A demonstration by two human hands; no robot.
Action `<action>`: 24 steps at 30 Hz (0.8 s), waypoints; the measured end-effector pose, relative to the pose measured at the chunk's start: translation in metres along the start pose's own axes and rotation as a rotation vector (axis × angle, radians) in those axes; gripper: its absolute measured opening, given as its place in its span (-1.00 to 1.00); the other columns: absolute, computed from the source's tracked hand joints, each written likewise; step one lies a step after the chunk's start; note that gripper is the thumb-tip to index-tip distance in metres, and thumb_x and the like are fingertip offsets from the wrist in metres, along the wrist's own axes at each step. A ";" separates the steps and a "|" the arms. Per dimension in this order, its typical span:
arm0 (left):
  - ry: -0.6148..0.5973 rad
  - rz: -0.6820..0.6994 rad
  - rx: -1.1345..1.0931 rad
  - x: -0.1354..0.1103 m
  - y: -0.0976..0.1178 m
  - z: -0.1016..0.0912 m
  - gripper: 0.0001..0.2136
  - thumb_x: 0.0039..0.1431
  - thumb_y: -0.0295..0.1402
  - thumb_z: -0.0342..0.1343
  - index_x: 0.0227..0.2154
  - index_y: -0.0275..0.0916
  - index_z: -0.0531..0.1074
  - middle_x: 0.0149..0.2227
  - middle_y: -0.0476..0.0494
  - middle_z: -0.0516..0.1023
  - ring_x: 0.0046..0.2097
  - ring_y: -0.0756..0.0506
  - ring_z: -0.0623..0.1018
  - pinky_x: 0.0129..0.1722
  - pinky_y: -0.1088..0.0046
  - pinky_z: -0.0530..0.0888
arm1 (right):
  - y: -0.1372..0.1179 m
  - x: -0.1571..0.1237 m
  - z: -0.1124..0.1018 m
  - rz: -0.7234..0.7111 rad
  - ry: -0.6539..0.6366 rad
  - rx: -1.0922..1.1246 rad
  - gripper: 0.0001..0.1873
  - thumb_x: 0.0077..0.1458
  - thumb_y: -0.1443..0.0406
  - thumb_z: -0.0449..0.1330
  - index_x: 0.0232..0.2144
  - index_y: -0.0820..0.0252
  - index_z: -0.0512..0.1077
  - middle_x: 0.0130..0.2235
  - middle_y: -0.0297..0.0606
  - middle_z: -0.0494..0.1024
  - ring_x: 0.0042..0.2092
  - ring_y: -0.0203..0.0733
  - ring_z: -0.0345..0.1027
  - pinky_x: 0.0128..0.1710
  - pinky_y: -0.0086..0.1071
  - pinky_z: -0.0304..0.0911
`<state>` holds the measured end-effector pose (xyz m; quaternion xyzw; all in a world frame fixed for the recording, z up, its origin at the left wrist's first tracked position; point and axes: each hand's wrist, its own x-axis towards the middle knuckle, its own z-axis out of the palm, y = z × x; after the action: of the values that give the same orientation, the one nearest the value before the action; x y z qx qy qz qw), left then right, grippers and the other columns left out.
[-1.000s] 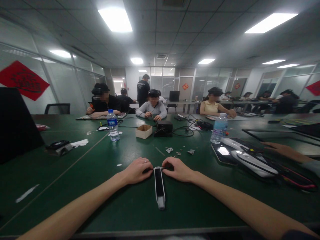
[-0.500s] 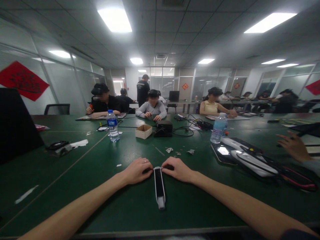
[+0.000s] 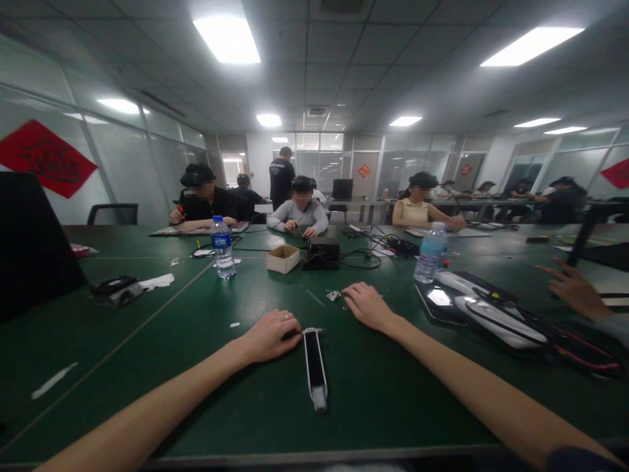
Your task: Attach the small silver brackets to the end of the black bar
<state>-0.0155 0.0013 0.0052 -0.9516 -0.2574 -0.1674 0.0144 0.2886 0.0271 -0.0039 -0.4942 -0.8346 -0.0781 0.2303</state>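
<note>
A long narrow black and white device point(image 3: 314, 367) lies on the green table point(image 3: 206, 328), pointing away from me. My left hand point(image 3: 270, 335) rests curled at its far end, fingertips pressed against its left side. My right hand point(image 3: 368, 305) has reached further out, fingers bent down over several small metal parts point(image 3: 335, 296) scattered on the table. Whether it holds any of them is hidden.
A water bottle point(image 3: 222, 247), a small cardboard box point(image 3: 282, 258) and a black unit with cables point(image 3: 322, 252) stand beyond. A second bottle point(image 3: 430, 252) and white devices on a tray point(image 3: 486, 313) lie right. A neighbour's hand point(image 3: 572, 288) is at far right. Several people sit across.
My right hand left the device's far end and moved forward to the small parts. The neighbour's hand at right has lifted a dark object.
</note>
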 end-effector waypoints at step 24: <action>0.056 -0.226 0.081 0.007 0.005 0.009 -0.87 0.28 -0.29 0.06 -0.31 -0.22 0.43 -0.31 -0.07 0.52 -0.26 -0.10 0.50 -0.25 0.38 0.38 | 0.021 0.006 -0.015 0.273 -0.270 -0.162 -0.74 0.14 0.35 0.08 -0.16 0.22 0.51 -0.23 -0.15 0.58 -0.09 -0.05 0.32 -0.14 -0.29 0.11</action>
<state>-0.0048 0.0014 -0.0009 -0.9101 -0.3692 -0.1838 0.0410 0.3085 0.0368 0.0105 -0.6256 -0.7742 -0.0462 0.0843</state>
